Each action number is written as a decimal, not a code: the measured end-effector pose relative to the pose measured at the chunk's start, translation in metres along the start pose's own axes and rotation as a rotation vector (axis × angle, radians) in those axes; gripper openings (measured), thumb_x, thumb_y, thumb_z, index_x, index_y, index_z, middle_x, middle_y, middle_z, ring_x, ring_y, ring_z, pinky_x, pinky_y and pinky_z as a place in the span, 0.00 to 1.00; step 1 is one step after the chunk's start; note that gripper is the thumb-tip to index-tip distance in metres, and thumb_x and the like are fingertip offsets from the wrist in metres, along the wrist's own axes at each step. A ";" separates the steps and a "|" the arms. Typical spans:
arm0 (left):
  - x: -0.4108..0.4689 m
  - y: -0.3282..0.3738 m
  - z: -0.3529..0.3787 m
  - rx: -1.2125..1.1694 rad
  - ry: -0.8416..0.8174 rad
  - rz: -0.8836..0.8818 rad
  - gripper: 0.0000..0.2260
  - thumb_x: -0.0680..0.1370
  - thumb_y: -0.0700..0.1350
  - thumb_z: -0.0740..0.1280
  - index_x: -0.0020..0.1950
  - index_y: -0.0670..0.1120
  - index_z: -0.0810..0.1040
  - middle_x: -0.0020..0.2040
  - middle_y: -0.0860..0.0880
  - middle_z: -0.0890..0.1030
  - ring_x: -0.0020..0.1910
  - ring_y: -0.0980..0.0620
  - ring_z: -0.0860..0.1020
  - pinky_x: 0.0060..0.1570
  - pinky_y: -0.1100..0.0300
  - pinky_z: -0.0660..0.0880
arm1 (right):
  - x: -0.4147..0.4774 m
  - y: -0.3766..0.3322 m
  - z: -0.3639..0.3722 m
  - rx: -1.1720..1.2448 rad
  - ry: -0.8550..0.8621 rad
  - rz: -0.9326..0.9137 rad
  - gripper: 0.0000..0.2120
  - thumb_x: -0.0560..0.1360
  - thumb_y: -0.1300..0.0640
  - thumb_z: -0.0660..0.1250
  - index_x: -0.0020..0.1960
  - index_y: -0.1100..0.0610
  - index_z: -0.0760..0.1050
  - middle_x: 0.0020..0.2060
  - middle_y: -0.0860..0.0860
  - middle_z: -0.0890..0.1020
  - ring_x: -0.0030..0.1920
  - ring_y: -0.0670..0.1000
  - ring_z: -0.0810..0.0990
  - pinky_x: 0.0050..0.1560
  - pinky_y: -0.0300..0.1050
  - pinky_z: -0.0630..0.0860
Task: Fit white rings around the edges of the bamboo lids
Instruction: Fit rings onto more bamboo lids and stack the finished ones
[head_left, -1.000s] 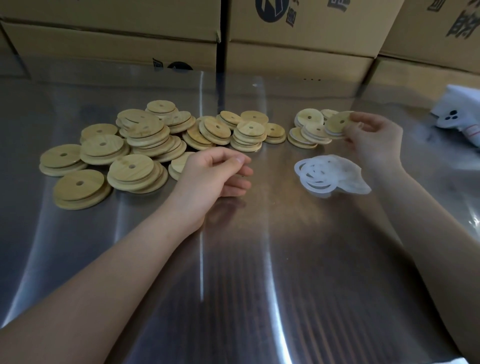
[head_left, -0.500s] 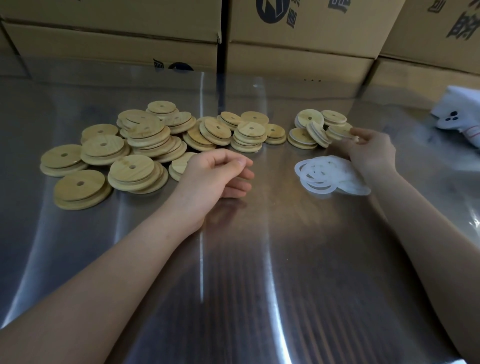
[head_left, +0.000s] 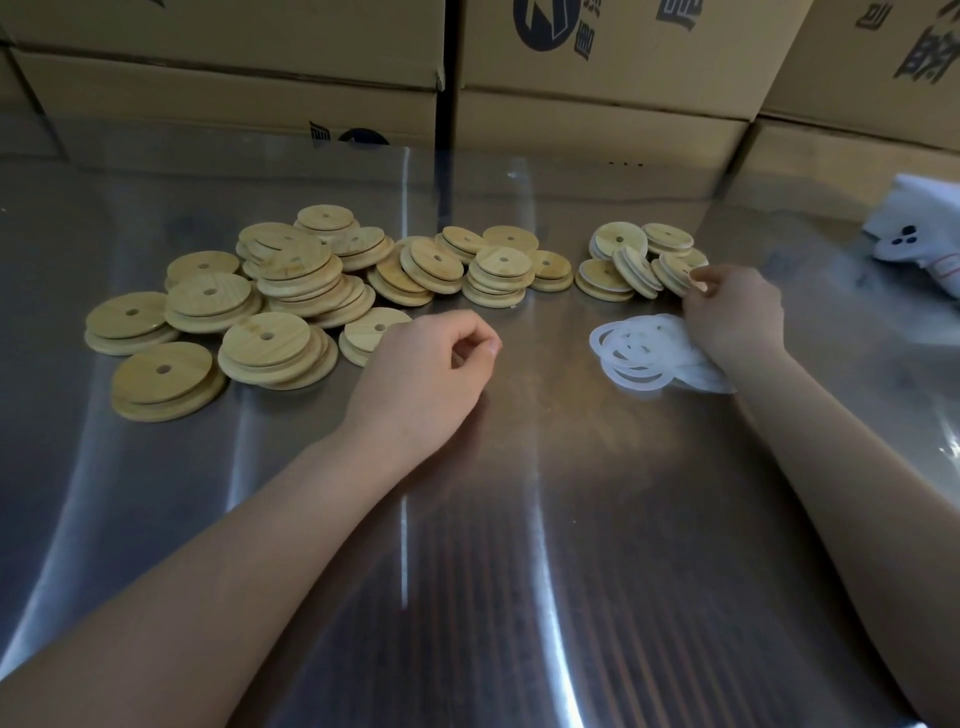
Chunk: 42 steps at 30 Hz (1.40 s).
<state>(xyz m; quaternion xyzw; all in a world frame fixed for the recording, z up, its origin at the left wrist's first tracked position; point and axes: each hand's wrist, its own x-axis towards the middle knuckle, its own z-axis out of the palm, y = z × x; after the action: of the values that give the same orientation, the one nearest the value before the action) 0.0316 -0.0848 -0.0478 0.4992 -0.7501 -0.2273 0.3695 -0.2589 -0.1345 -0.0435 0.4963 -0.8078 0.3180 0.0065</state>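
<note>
Right hand (head_left: 732, 312) has lowered its lid (head_left: 675, 273) onto the small pile (head_left: 605, 275)

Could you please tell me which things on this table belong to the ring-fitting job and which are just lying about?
Part of the job:
large heap of bamboo lids; smaller group of lids by the right hand; pile of white rings.

Just lying about:
cardboard boxes behind the table; white cloth item with dark dots, far right.

Lids (head_left: 291, 306) left on table (head_left: 519, 519); rings (head_left: 639, 353) right, boxes (head_left: 597, 119) behind.
</note>
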 end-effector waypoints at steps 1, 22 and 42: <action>0.000 -0.001 -0.002 0.072 0.041 0.028 0.06 0.79 0.44 0.66 0.50 0.50 0.83 0.43 0.56 0.82 0.43 0.57 0.79 0.46 0.56 0.77 | 0.000 -0.002 -0.001 -0.025 0.027 -0.035 0.18 0.76 0.61 0.60 0.64 0.57 0.77 0.59 0.61 0.79 0.61 0.62 0.75 0.62 0.54 0.71; 0.007 -0.013 -0.013 0.524 0.116 -0.058 0.09 0.77 0.48 0.68 0.55 0.50 0.82 0.57 0.52 0.80 0.57 0.43 0.72 0.50 0.53 0.63 | -0.028 -0.039 0.008 -0.283 -0.274 -0.573 0.12 0.71 0.66 0.62 0.46 0.56 0.83 0.47 0.54 0.82 0.53 0.57 0.75 0.55 0.53 0.66; 0.011 -0.019 -0.004 0.468 0.032 -0.202 0.29 0.71 0.63 0.70 0.65 0.46 0.74 0.61 0.44 0.70 0.64 0.42 0.67 0.58 0.51 0.66 | -0.038 -0.055 -0.006 -0.081 -0.279 -0.573 0.11 0.78 0.67 0.61 0.54 0.60 0.81 0.46 0.53 0.70 0.52 0.54 0.71 0.52 0.42 0.63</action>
<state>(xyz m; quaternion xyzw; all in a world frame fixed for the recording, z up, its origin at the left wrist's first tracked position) 0.0431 -0.1023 -0.0556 0.6472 -0.7226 -0.0754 0.2309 -0.1974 -0.1173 -0.0232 0.7416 -0.6404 0.1996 0.0048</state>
